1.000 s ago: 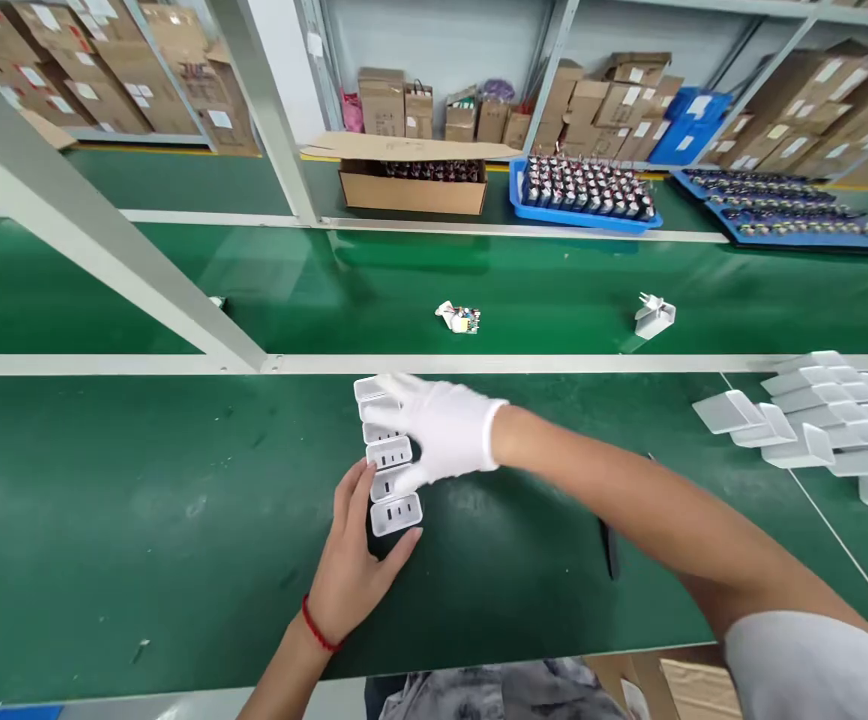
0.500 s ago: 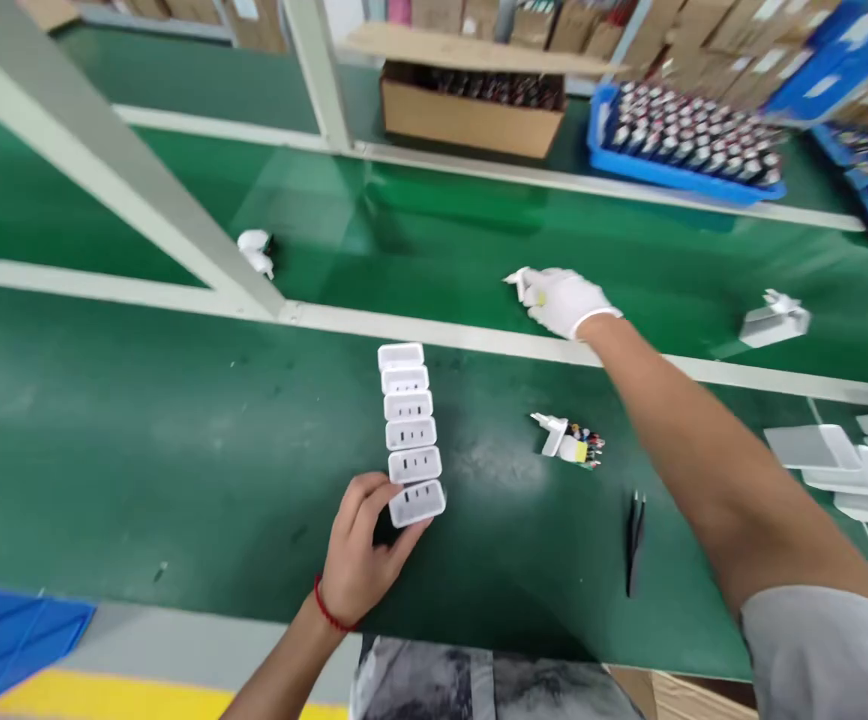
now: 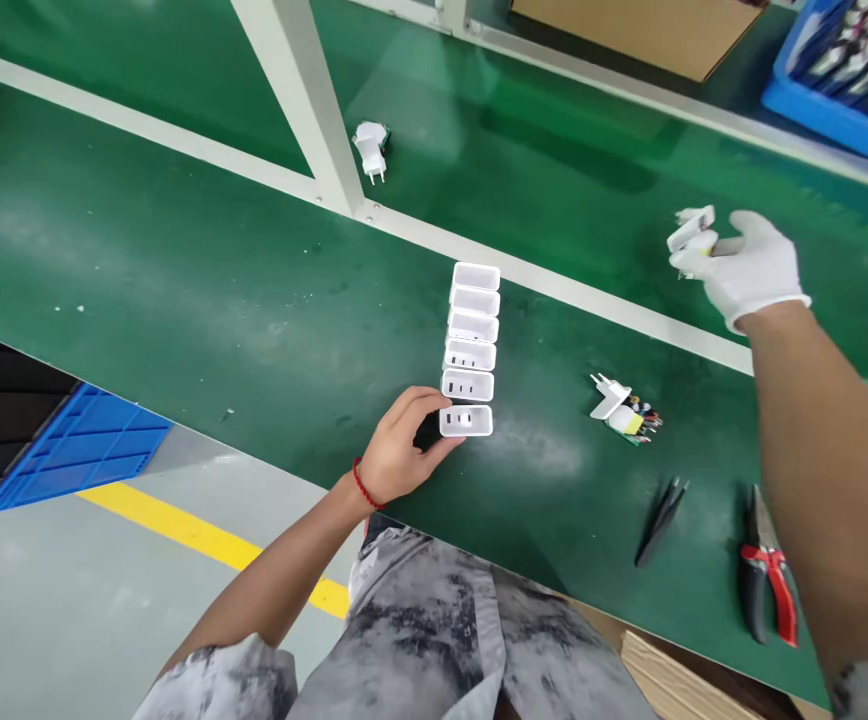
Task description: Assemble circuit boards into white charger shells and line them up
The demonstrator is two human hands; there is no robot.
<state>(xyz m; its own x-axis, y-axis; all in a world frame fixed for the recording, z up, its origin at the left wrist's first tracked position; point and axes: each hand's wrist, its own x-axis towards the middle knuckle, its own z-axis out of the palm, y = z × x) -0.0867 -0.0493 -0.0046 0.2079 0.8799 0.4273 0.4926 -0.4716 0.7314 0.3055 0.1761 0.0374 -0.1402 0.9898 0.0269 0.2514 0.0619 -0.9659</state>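
Observation:
Several white plastic cases [image 3: 473, 327] stand in a row, open side up, with small dark slots in the floors of the nearer ones. My left hand [image 3: 408, 445], bare with a red cord bracelet, is closed on the nearest case [image 3: 466, 421], thumb and fingers at its left end. White-gloved, my right hand [image 3: 756, 262] is over the back strip of the bench, its fingertips closed on a white plug [image 3: 693, 243]. Between the hands lies another plug with a circuit board and wires [image 3: 621, 408]. A third plug [image 3: 372, 150] rests at the back left.
Tweezers [image 3: 661, 522] and red-and-black pliers [image 3: 768, 570] lie at the right front. A pale metal post [image 3: 306, 105] and rail [image 3: 554, 285] cross the bench. Behind are a cardboard box [image 3: 644, 30] and a blue bin [image 3: 846, 125] of parts. A blue crate [image 3: 85, 450] is at left.
The view has turned and shifted, bringing the pliers into sight. My right hand has moved rightward along the back strip with the plug. My left hand stays on the nearest case.

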